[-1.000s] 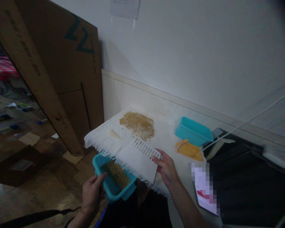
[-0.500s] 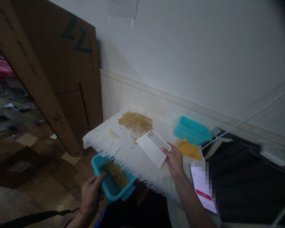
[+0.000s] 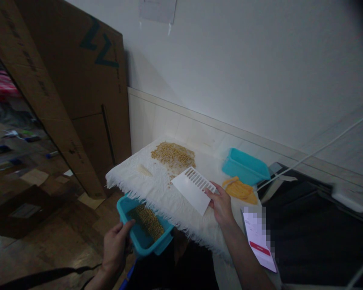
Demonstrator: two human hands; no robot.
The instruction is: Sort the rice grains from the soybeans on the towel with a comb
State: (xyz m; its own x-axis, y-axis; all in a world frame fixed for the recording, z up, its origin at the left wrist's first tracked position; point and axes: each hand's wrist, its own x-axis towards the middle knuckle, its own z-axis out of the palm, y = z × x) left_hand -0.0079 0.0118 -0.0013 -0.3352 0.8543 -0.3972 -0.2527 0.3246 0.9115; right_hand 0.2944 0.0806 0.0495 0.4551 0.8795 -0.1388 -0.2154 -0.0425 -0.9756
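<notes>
My left hand (image 3: 116, 247) grips the near rim of a teal plastic bin (image 3: 139, 239) held below the table's front edge; yellow-brown beans (image 3: 149, 222) lie inside it. My right hand (image 3: 221, 203) pinches the right side of a white slotted scraper card (image 3: 192, 189), held above a white fringed cloth (image 3: 157, 189). A pile of beans (image 3: 173, 153) rests on the cloth just beyond the card, with a few loose beans between them.
A second teal bin (image 3: 244, 166) and a heap of yellow-orange stuff (image 3: 241, 189) sit at the right of the cloth. A phone (image 3: 258, 239) lies by my right forearm. A big cardboard box (image 3: 75, 88) leans against the wall at left. A white cable (image 3: 314, 152) crosses a dark surface at right.
My right hand lifted the white card from the front edge, where it hung over the bin, up and right toward the bean pile. The left hand and bin stayed put.
</notes>
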